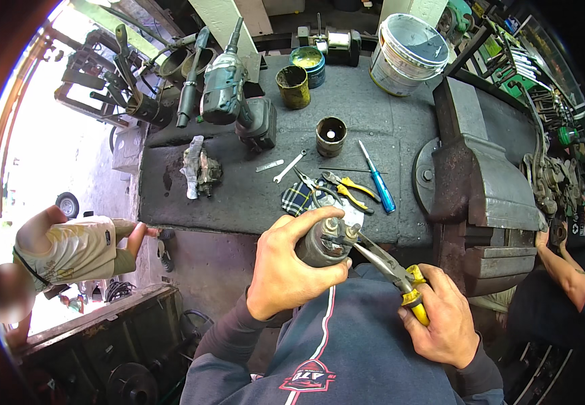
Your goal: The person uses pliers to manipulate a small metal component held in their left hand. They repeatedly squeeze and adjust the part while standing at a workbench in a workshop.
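Observation:
My left hand (292, 260) is wrapped round a dark metal starter solenoid (319, 244), a short cylinder with two nutted studs on its end. My right hand (441, 317) is closed round the yellow handles of long-nose pliers (390, 270). The narrow jaws reach to the stud on the solenoid's right side; whether they grip it cannot be made out. Just beyond my left hand lie a plaid cloth (296, 198), another pair of pliers (315, 187), yellow-handled cutters (352, 189) and a blue-handled screwdriver (380, 185).
On the dark workbench (387, 135) are a wrench (289, 167), a tin (331, 137), an impact wrench (228, 94) and a greasy metal part (205, 172). A bucket (407, 57) stands at the back, a large vise (481, 182) at right. Other people are at left (70, 253) and right (562, 266).

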`<state>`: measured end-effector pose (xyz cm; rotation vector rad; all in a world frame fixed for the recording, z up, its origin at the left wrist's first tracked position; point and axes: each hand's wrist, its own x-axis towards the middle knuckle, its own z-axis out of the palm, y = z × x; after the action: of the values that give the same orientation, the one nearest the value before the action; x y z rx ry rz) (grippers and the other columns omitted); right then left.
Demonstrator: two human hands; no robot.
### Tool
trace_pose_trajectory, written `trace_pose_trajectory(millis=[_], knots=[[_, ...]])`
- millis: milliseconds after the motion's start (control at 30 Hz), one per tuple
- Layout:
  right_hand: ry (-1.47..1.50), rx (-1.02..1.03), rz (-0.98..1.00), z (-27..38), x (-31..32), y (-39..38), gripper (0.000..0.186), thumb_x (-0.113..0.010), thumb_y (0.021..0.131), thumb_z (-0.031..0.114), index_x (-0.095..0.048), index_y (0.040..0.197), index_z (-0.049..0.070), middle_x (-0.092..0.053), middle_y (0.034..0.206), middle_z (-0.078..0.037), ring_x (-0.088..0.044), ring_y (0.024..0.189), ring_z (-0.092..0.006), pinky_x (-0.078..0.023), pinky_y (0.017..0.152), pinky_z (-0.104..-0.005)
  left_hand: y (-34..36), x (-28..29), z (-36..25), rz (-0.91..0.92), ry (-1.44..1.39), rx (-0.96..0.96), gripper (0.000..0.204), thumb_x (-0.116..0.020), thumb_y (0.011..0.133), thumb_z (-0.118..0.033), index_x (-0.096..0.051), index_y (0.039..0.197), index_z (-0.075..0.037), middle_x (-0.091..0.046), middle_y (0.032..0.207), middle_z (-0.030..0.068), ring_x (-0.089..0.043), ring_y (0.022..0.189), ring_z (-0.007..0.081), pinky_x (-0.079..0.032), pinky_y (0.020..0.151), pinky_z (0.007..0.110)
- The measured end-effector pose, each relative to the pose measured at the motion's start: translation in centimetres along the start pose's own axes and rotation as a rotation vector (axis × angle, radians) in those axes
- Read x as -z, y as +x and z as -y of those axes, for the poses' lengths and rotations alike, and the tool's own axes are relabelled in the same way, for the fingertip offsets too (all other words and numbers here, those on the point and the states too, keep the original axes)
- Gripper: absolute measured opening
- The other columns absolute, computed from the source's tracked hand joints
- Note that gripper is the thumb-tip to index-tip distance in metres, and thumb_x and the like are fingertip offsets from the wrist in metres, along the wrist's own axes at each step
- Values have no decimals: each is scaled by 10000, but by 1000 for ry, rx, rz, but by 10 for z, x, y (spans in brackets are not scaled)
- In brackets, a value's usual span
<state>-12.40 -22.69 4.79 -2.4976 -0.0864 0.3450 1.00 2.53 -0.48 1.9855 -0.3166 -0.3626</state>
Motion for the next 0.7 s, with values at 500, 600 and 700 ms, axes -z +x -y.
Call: trace_pose_trajectory(millis=[500,600,700], knots=[[-157,-9,-88,4,-5,1,401,-859,806,162,-733,1141,-21,-608,1378,-252,-638,1196,-426,-518,1029,-503,2,-15,0,-255,229,-288,664,-894,602,-132,-797,1258,-154,-771,965,46,-653,905,268,-566,842,394],[-165,-18,-81,4,-5,1,417,-846,777,138,-729,1147,-17,-606,1381,-252,-632,1207,-425,-518,1028,-500,3,-16,-1,-289,262,-313,669,-903,597,-126,-795,1257,-154,-773,972,40,-644,911,271,-559,848,393],[-159,-24,-62,5,-2,1,427,-821,749,105,-725,1148,-15,-605,1379,-249,-627,1217,-424,-518,1023,-498,3,-15,-8,-291,291,-300,628,-881,608,-67,-813,1233,-81,-768,969,70,-657,929,249,-555,881,375]])
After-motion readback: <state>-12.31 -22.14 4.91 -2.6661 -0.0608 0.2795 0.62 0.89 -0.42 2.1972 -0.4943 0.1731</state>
